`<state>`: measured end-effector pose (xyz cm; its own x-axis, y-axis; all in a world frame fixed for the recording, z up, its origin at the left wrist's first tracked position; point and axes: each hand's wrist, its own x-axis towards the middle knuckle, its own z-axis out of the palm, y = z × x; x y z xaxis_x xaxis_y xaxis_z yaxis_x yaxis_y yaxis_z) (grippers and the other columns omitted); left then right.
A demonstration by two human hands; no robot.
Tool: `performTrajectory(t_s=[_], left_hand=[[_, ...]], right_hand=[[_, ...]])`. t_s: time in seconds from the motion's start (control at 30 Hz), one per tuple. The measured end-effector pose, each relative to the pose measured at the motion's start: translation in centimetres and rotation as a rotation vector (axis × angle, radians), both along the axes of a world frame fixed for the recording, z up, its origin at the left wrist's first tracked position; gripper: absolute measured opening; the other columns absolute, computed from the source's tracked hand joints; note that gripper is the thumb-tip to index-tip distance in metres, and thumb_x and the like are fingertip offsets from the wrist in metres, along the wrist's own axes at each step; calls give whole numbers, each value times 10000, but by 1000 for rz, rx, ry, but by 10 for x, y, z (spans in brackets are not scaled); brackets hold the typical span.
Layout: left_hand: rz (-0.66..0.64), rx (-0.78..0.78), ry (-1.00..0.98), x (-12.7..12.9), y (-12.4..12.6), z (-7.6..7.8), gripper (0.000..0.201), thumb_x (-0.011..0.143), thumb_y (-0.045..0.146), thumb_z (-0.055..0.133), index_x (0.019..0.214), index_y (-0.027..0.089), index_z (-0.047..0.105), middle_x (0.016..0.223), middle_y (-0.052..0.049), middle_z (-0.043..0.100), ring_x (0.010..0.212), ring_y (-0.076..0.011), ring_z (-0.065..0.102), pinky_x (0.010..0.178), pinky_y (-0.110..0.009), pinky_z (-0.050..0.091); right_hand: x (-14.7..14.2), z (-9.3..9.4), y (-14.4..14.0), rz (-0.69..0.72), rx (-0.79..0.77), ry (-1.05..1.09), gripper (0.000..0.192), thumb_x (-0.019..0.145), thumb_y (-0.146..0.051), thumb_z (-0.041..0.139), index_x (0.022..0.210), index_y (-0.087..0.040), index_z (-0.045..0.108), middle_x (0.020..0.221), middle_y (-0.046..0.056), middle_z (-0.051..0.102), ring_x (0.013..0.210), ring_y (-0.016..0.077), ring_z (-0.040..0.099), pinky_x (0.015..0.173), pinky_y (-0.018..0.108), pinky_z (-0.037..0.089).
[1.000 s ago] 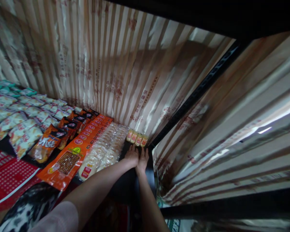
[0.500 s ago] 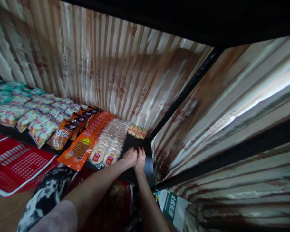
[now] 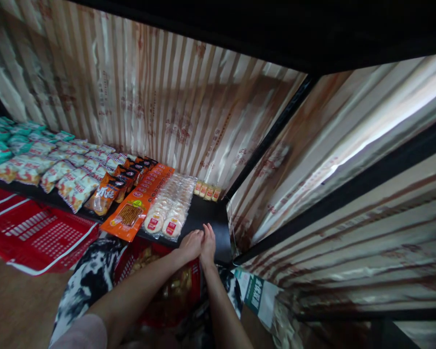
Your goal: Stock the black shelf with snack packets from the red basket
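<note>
Both hands lie flat, side by side and touching, on the front edge of a black shelf [image 3: 203,220]: the left hand [image 3: 191,244] and the right hand [image 3: 208,242] have their fingers stretched out together, palms down, clamped on nothing. The shelf is smooth and dark, bare under and just ahead of the fingers.

Just left of the left hand lies a clear, crinkly pack of round pale crackers [image 3: 169,213] with small red labels, too small to read. Beside it runs a long orange pack [image 3: 140,203] with a row of red seals, then dark orange bags [image 3: 107,194] with large white characters, then rows of pale and teal bags [image 3: 39,160].

At the back corner, well apart from the hands, stands a short row of small yellow packs [image 3: 207,191]. Striped, glossy paper with faint red print lines the walls [image 3: 160,111].

Below the shelf sits a red crate [image 3: 39,237], and a green-and-white leaflet [image 3: 256,298] lies near the right forearm.
</note>
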<state>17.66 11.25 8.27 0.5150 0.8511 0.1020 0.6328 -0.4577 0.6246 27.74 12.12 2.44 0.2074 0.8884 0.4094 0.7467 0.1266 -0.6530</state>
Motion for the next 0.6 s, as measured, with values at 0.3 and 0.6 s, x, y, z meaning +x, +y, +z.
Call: performTrajectory(t_s=[0.3, 0.6], left_hand=[[83, -49, 13, -22, -43, -8, 395, 870, 157, 348, 1227, 182, 515, 1184, -99, 588, 1112, -226, 525, 992, -367, 419], [88, -1, 40, -51, -84, -38, 354, 887, 150, 368, 1204, 143, 526, 1189, -110, 576, 1112, -200, 506, 995, -349, 423]], right_hand=[[-21, -3, -42, 59, -2, 62, 473, 771, -173, 350, 1164, -101, 603, 1235, 151, 585, 1159, 216, 520, 1011, 395, 404], [-44, -17, -82, 202, 54, 64, 412, 755, -130, 363, 1041, -135, 660, 1040, 117, 659, 1016, 200, 571, 939, 365, 443]])
